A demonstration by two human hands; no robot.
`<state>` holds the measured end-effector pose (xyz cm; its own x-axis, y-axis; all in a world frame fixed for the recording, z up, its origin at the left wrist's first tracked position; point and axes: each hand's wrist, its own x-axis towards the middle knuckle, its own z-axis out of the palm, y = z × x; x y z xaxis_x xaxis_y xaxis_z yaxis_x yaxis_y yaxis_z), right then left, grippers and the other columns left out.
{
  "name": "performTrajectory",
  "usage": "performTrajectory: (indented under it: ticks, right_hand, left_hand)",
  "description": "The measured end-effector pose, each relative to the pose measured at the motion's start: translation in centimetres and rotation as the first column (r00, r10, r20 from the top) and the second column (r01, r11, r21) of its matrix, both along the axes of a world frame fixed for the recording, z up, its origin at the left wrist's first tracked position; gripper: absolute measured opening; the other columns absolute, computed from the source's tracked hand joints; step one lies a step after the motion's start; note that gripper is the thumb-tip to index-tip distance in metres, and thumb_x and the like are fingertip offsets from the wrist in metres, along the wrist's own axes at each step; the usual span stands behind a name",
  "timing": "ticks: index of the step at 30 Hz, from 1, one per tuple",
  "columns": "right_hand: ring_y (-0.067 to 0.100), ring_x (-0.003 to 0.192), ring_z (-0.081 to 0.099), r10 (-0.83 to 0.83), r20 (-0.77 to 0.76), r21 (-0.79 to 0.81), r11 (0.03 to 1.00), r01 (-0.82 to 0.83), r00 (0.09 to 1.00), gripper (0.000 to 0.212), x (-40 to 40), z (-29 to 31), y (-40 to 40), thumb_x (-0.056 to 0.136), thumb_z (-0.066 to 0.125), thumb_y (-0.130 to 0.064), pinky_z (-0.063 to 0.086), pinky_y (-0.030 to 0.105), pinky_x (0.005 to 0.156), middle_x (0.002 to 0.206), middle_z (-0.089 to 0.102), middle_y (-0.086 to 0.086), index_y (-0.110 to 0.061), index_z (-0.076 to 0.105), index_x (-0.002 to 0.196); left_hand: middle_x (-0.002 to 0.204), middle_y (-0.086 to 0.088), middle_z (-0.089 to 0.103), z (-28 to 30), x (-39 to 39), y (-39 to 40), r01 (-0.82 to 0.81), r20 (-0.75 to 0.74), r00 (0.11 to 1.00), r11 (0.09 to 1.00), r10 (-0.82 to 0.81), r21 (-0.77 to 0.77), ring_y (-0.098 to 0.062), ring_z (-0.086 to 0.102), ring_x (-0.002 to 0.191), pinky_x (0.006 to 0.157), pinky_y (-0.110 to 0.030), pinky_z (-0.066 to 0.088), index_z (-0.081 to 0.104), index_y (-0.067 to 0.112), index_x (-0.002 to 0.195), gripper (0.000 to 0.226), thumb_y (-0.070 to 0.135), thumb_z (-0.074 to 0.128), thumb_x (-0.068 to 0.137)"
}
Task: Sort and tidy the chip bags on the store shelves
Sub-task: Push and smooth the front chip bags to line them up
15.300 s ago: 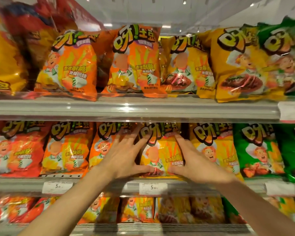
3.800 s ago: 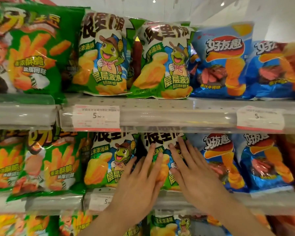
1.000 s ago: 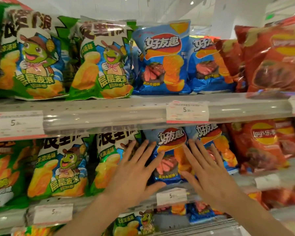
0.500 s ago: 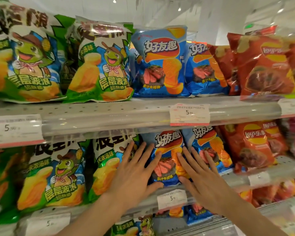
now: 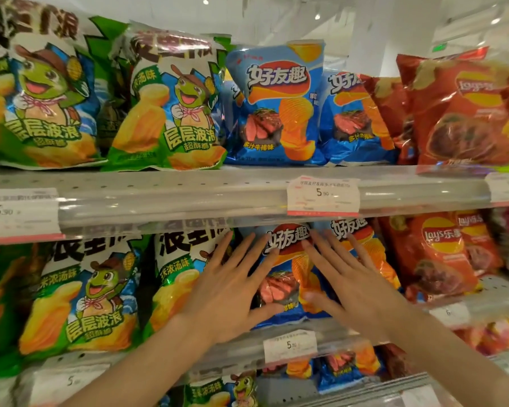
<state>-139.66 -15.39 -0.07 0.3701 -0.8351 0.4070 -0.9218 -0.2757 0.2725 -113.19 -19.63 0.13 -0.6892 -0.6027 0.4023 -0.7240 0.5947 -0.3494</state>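
Note:
A blue chip bag (image 5: 287, 277) with a steak picture stands upright on the middle shelf (image 5: 241, 345). My left hand (image 5: 227, 292) lies flat on its left side with fingers spread, partly over the neighbouring green frog bag (image 5: 177, 277). My right hand (image 5: 350, 286) presses flat on the blue bag's right side and covers part of a second blue bag (image 5: 362, 245) beside it. Neither hand grips anything; both palms rest against the bag fronts.
Green frog bags (image 5: 80, 301) fill the left of the middle shelf, red Lay's bags (image 5: 435, 257) the right. The upper shelf (image 5: 188, 195) holds green (image 5: 168, 104), blue (image 5: 279, 104) and red bags (image 5: 465, 113). White price tags (image 5: 323, 195) hang on the shelf rails. More bags sit on a lower shelf.
Both hands have slid a little to the right along the middle shelf, from the green frog bags onto the blue steak bag. My view followed rightward.

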Motion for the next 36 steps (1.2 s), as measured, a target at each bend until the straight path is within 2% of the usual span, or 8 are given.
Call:
performTrajectory:
  ticks: [5, 7, 13, 20, 24, 29, 34, 36]
  right_hand:
    - [0.023, 0.155, 0.001, 0.087, -0.013, 0.023, 0.996, -0.086, 0.996, 0.088, -0.5, -0.5, -1.2, 0.094, 0.025, -0.077, 0.012, 0.057, 0.121, 0.168, 0.003, 0.005, -0.023, 0.005, 0.16]
    - [0.024, 0.155, 0.001, 0.11, -0.009, 0.012, 0.994, -0.109, 0.994, 0.087, -0.9, -0.6, -1.4, 0.094, 0.023, -0.078, 0.01, 0.058, 0.12, 0.168, 0.004, 0.006, -0.024, 0.007, 0.16]
    - [0.029, 0.153, 0.014, 0.143, -0.01, 0.024, 0.989, -0.143, 0.99, 0.085, -1.4, -0.6, -2.1, 0.094, 0.024, -0.077, 0.015, 0.062, 0.118, 0.165, 0.017, 0.009, -0.023, 0.019, 0.159]
    - [0.026, 0.155, 0.003, 0.168, 0.036, 0.044, 0.985, -0.17, 0.985, 0.085, -1.4, -1.2, -2.3, 0.095, 0.024, -0.076, 0.01, 0.059, 0.119, 0.167, 0.007, 0.007, -0.023, 0.011, 0.16]
    - [0.022, 0.155, -0.003, 0.214, 0.116, 0.017, 0.976, -0.217, 0.97, 0.084, -1.7, -1.1, -1.4, 0.097, 0.024, -0.074, 0.002, 0.052, 0.121, 0.168, -0.001, 0.006, -0.022, 0.004, 0.16]
    - [0.027, 0.155, 0.006, 0.096, 0.169, -0.011, 0.995, -0.095, 0.981, 0.08, -5.2, -1.3, -0.4, 0.1, 0.025, -0.065, 0.008, 0.048, 0.121, 0.167, 0.007, 0.009, -0.014, 0.011, 0.16]
    - [0.024, 0.155, -0.004, 0.024, 0.218, 0.049, 0.998, -0.035, 0.976, 0.084, -9.1, -1.8, 0.6, 0.097, 0.027, -0.067, 0.011, 0.045, 0.125, 0.168, -0.002, 0.008, -0.015, 0.007, 0.16]
    - [0.022, 0.154, -0.011, 0.021, 0.243, 0.089, 0.995, -0.043, 0.97, 0.085, -10.1, -1.8, 1.1, 0.095, 0.024, -0.07, 0.006, 0.04, 0.125, 0.167, -0.012, 0.004, -0.019, 0.001, 0.16]
  left_hand:
    - [0.167, -0.007, 0.014, 0.0, -0.4, -0.3, -0.032, 0.022, 0.999, 0.999, 0.032, -0.01, -0.03, 0.019, 0.153, 0.12, -0.057, 0.016, 0.019, 0.022, 0.16, 0.095, 0.085, 0.023, 0.089]
    - [0.167, -0.007, 0.018, 0.0, -0.7, -0.2, -0.065, 0.03, 0.997, 0.998, 0.065, -0.018, -0.031, 0.024, 0.152, 0.119, -0.059, 0.019, 0.023, 0.023, 0.16, 0.098, 0.088, 0.024, 0.087]
    - [0.162, -0.006, 0.032, 0.4, -1.1, -0.3, -0.13, 0.071, 0.989, 0.991, 0.133, -0.038, -0.033, 0.035, 0.147, 0.117, -0.058, 0.012, 0.028, 0.027, 0.158, 0.1, 0.092, 0.025, 0.082]
    - [0.165, -0.009, 0.023, 0.4, -1.8, 0.8, -0.173, 0.055, 0.983, 0.985, 0.173, -0.008, -0.031, 0.025, 0.151, 0.118, -0.057, 0.009, 0.025, 0.023, 0.159, 0.1, 0.087, 0.031, 0.083]
    - [0.166, -0.01, 0.02, -0.2, -2.1, 1.8, -0.16, -0.002, 0.987, 0.987, 0.16, 0.016, -0.03, 0.023, 0.152, 0.119, -0.054, 0.01, 0.029, 0.021, 0.158, 0.094, 0.08, 0.037, 0.085]
    - [0.162, -0.01, 0.032, -0.8, -5.1, 2.5, -0.121, -0.092, 0.988, 0.993, 0.121, 0.007, -0.033, 0.034, 0.148, 0.117, -0.052, 0.019, 0.042, 0.021, 0.152, 0.074, 0.068, 0.037, 0.095]
    - [0.157, -0.01, 0.041, -0.7, -9.6, 2.4, -0.055, -0.136, 0.989, 0.998, 0.051, -0.025, -0.029, 0.034, 0.148, 0.118, -0.053, 0.02, 0.048, 0.018, 0.148, 0.072, 0.066, 0.044, 0.094]
    - [0.156, -0.012, 0.043, -0.8, -11.4, 2.1, -0.042, -0.116, 0.992, 0.999, 0.04, -0.018, -0.031, 0.037, 0.146, 0.116, -0.053, 0.021, 0.044, 0.018, 0.151, 0.079, 0.069, 0.042, 0.092]
